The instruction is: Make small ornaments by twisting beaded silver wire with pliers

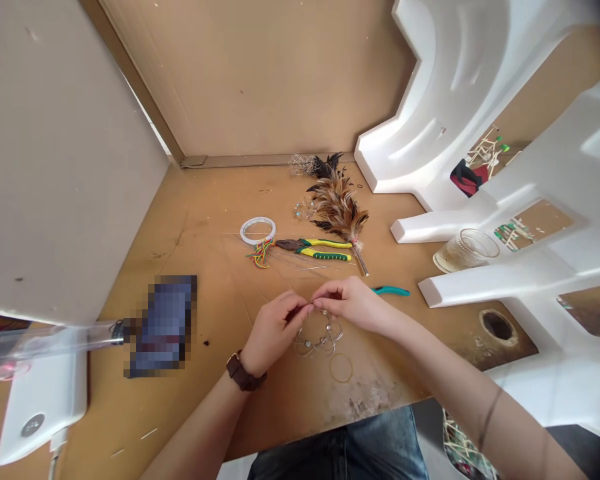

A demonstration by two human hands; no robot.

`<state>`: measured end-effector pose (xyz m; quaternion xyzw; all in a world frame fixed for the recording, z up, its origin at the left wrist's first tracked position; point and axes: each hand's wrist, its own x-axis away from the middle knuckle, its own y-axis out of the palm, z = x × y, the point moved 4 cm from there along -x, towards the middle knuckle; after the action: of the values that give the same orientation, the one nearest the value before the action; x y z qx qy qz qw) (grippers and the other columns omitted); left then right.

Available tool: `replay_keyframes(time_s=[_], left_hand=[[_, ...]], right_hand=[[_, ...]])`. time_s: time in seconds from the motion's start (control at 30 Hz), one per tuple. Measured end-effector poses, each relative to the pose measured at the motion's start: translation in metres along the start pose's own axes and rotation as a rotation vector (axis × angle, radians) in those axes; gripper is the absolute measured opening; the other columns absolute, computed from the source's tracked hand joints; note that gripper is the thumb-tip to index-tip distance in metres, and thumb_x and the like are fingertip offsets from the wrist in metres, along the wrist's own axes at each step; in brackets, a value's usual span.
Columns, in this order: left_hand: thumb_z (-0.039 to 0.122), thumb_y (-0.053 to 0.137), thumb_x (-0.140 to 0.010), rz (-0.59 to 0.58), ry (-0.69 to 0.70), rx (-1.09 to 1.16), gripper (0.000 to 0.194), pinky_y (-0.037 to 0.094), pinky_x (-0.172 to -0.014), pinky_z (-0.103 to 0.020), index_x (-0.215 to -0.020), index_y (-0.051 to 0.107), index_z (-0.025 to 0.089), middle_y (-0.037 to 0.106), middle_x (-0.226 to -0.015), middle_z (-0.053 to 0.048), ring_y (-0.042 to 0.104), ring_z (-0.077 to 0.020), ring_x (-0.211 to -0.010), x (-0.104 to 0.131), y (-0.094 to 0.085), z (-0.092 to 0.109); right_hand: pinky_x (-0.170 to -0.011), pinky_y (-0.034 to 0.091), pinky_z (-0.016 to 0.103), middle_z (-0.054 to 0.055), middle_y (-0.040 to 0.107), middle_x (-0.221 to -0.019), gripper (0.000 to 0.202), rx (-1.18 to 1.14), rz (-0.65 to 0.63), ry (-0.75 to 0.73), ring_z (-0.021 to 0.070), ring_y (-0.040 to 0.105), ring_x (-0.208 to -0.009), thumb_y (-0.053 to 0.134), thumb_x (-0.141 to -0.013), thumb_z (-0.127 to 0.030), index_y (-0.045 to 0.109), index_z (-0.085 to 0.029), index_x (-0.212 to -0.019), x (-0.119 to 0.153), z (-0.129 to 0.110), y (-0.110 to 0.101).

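Over the near part of the table, my left hand (279,330) and my right hand (353,303) meet fingertip to fingertip. Both are closed in a pinch on a looped wire ring with beads (326,341), which hangs just below the fingers. A brown watch sits on my left wrist. Close below the ring lies a thin yellowish rubber band (341,368). From behind my right hand sticks out a teal tool handle (393,291); the rest of it is hidden. Beyond the hands lie pliers (325,249) with yellow-green grips, colourful strings (263,253) and a white tape roll (257,231).
A brown feather bundle (337,200) lies at the back, with tangled wire (303,163) beside it. To the right are a white moulded frame (460,220), a glass (465,251) and a hole in the tabletop (497,327). A white box-like device (45,400) stands at left.
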<state>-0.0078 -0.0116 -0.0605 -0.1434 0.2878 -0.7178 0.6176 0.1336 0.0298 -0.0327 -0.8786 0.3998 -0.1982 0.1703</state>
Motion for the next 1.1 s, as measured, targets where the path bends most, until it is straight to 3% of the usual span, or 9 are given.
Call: replay_keyframes(time_s=[0.1, 0.2, 0.37, 0.57, 0.73, 0.9, 1.1], left_hand=[[0.035, 0.043, -0.088, 0.034, -0.053, 0.012, 0.024, 0.038, -0.061, -0.023, -0.080, 0.058, 0.018, 0.055, -0.072, -0.001, 0.050, -0.0123, -0.066, 0.000, -0.002, -0.002], [0.040, 0.045, -0.086, 0.045, -0.106, -0.052, 0.024, 0.041, -0.065, -0.026, -0.089, 0.056, 0.018, 0.057, -0.081, -0.003, 0.052, -0.0150, -0.072, -0.002, -0.002, -0.007], [0.034, 0.051, -0.082, -0.073, -0.083, -0.168, 0.020, 0.042, -0.069, -0.029, -0.071, 0.057, 0.019, 0.055, -0.079, -0.003, 0.052, -0.0178, -0.076, -0.004, 0.005, -0.016], [0.029, 0.046, -0.085, -0.051, -0.135, 0.113, 0.021, 0.041, -0.081, -0.030, -0.071, 0.057, 0.018, 0.058, -0.101, -0.007, 0.054, -0.0184, -0.096, -0.005, 0.006, -0.017], [0.030, 0.050, -0.084, -0.034, -0.297, 0.398, 0.022, 0.040, -0.087, -0.030, -0.067, 0.053, 0.017, 0.062, -0.108, -0.008, 0.055, -0.0180, -0.100, -0.007, 0.004, -0.016], [0.034, 0.055, -0.082, 0.027, -0.420, 0.545, 0.020, 0.042, -0.077, -0.025, -0.072, 0.058, 0.017, 0.068, -0.094, -0.004, 0.057, -0.0156, -0.090, -0.007, 0.001, -0.024], [0.038, 0.055, -0.081, 0.034, -0.559, 0.783, 0.023, 0.038, -0.060, -0.019, -0.077, 0.060, 0.016, 0.066, -0.087, -0.003, 0.053, -0.0115, -0.076, -0.004, 0.006, -0.033]], right_hand=[[-0.049, 0.040, 0.021, 0.000, 0.062, -0.065, 0.019, -0.129, 0.064, 0.011, 0.0091, 0.051, -0.049, 0.052, -0.077, -0.030, 0.065, -0.016, -0.080, -0.003, 0.011, -0.004], [-0.049, 0.040, 0.022, 0.000, 0.061, -0.065, 0.021, -0.166, 0.232, 0.031, 0.0087, 0.049, -0.047, 0.054, -0.076, -0.033, 0.065, -0.016, -0.079, -0.005, 0.024, -0.014], [-0.048, 0.039, 0.023, 0.000, 0.060, -0.066, 0.024, -0.243, 0.357, 0.032, 0.0083, 0.047, -0.046, 0.057, -0.074, -0.038, 0.064, -0.017, -0.081, -0.010, 0.034, -0.021], [-0.044, 0.033, 0.022, -0.002, 0.056, -0.060, 0.027, -0.432, 0.455, 0.075, 0.0064, 0.038, -0.043, 0.063, -0.069, -0.042, 0.063, -0.017, -0.078, -0.005, 0.049, -0.026], [-0.043, 0.029, 0.021, -0.002, 0.057, -0.062, 0.025, -0.526, 0.400, 0.079, 0.0058, 0.038, -0.045, 0.063, -0.071, -0.042, 0.064, -0.017, -0.078, 0.003, 0.052, -0.030], [-0.043, 0.032, 0.021, 0.000, 0.057, -0.062, 0.023, -0.380, 0.405, 0.038, 0.0077, 0.041, -0.047, 0.061, -0.074, -0.039, 0.065, -0.017, -0.078, 0.008, 0.040, -0.023], [-0.045, 0.038, 0.021, 0.002, 0.059, -0.064, 0.013, -0.105, 0.450, -0.185, 0.0094, 0.049, -0.051, 0.058, -0.080, -0.029, 0.067, -0.019, -0.080, 0.013, 0.023, -0.017]])
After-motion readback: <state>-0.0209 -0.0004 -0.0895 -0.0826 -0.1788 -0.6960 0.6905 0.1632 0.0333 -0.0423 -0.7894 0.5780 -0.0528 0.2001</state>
